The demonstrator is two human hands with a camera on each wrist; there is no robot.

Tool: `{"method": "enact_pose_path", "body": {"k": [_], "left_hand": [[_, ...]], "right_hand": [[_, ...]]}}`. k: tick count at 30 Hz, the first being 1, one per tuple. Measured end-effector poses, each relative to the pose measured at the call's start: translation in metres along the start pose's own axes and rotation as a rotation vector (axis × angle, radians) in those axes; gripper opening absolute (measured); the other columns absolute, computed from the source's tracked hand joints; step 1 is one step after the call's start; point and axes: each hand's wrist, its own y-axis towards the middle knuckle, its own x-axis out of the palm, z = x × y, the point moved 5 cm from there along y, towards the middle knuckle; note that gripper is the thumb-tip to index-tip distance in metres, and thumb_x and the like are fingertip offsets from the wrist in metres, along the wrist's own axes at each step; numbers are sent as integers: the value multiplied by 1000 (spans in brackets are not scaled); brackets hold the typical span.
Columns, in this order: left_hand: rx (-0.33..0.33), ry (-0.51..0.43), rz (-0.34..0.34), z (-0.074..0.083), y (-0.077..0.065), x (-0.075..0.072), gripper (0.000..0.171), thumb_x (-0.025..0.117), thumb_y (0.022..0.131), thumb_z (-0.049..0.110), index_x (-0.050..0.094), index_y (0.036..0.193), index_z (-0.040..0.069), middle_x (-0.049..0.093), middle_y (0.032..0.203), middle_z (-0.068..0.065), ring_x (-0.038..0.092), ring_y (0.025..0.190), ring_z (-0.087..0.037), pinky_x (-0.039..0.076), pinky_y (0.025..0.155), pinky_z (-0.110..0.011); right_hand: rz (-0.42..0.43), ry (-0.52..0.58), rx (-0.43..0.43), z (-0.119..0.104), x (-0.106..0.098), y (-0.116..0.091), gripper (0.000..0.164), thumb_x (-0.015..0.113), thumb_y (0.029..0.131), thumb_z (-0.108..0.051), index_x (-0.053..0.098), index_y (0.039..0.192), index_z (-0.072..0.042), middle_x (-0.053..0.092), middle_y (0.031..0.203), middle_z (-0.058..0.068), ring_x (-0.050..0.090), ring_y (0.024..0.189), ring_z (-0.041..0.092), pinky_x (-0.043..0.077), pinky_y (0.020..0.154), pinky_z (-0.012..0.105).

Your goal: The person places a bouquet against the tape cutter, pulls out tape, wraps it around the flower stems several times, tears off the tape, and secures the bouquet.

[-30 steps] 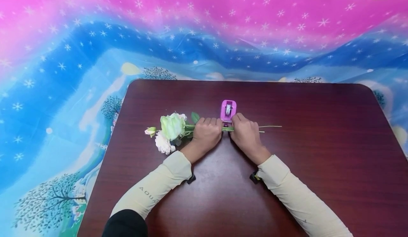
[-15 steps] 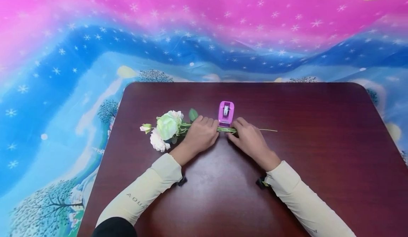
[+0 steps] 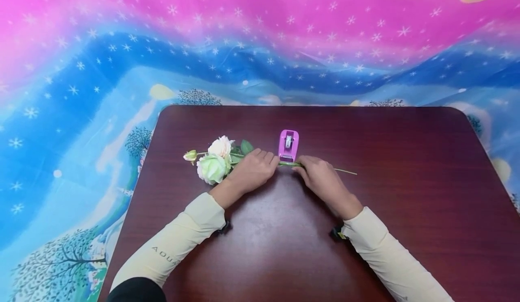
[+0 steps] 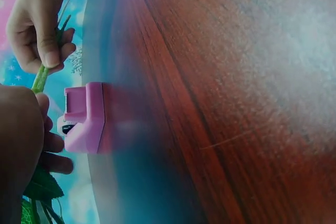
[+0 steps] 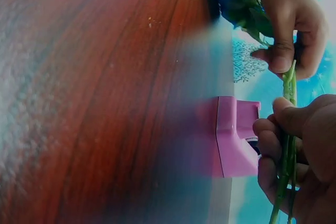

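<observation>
One bunch of flowers point(image 3: 213, 165) lies across your work, heads toward your left, stems point(image 3: 289, 163) running right between your hands. Heads: greenish-white rose point(image 3: 211, 170), paler bloom point(image 3: 220, 146) just beyond it, small bud point(image 3: 189, 156) out at the far left; green leaf point(image 3: 246, 147) by your left knuckles. Your left hand point(image 3: 257, 167) grips the stems below the heads, thumb and fingers pinched round them. Your right hand point(image 3: 322, 178) pinches them further along, other fingers curled; one thin stem end point(image 3: 345, 171) sticks out past it. Stretch between the hands looks shiny, maybe tape, can't confirm. Pink tape dispenser point(image 3: 288, 153) stands just beyond that stretch, cutter edge facing you; stems touching it or not, can't tell.

Step in hand, my read: you're bundling the stems, probably turning or wrapping them at the dispenser. Next move likely calls for a firm left grip so stems don't fan out, while your right fingers roll or smooth that middle stretch snug. Watch for slipping stems, or nudging the dispenser.

Outward: brown table point(image 3: 406, 166) under it all, pale sleeves point(image 3: 390, 252) on both arms, pink-and-blue backdrop point(image 3: 260, 44) behind.
</observation>
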Motion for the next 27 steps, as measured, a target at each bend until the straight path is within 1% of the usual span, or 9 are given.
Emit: {"method": "enact_pose_path", "body": {"k": [3,6,10,13,15,19,21,24,27], "left_hand": [[16,27,28,1,0,-1,17,50,99,6,61,88,8,65,76,-3,61,63,-17,50,60,-29],[21,32,35,2,-1,-2,15,50,99,4,62,90,7,65,77,-3,62,65,-18,51,61,-29],[24,24,32,1,-1,-3,15,51,99,4,65,93,6,67,80,-5,63,68,-19,52,63,-30],[29,34,37,1,-1,-3,15,52,99,4,66,95,5,67,81,-5,63,68,-19,51,62,-30],[33,50,50,1,-2,-4,15,53,99,5,68,97,4,69,81,-6,64,68,-19,52,63,-29],[38,88,86,1,-3,-5,16,56,99,8,71,103,3,71,83,-6,66,69,-18,53,64,-29],[35,107,100,1,-3,-5,18,56,99,8,71,105,3,72,85,-6,67,69,-18,54,64,-29],[24,114,110,1,-4,-4,18,55,100,8,71,106,3,72,85,-6,66,69,-18,53,64,-29],[12,96,109,1,-6,-4,18,54,100,8,71,106,4,72,86,-6,67,71,-18,53,64,-29]], "right_hand": [[25,5,-34,-2,1,0,12,69,98,-16,63,92,-7,62,75,3,56,67,15,51,62,33],[44,15,-51,-2,3,0,9,69,98,-14,65,94,-6,64,77,3,59,69,15,53,63,33],[45,32,-40,-2,3,0,7,68,98,-13,68,97,-6,69,83,4,65,75,16,57,68,36],[9,31,-6,-3,3,0,12,66,101,-17,69,99,-6,72,89,6,68,82,19,59,73,39],[-48,52,38,-3,3,1,19,61,104,-22,68,98,-7,70,86,5,66,81,20,57,73,40],[-164,100,130,0,3,6,28,51,108,-29,64,93,-9,60,75,0,57,72,17,49,69,36],[-200,103,152,1,3,8,28,51,108,-29,64,92,-10,57,71,-2,54,67,15,46,65,34],[-204,73,150,1,4,10,23,54,107,-27,65,95,-10,58,70,-1,53,65,15,47,63,34],[-158,32,118,-2,4,10,19,59,104,-23,67,96,-9,63,73,2,58,67,18,51,65,39]]}}
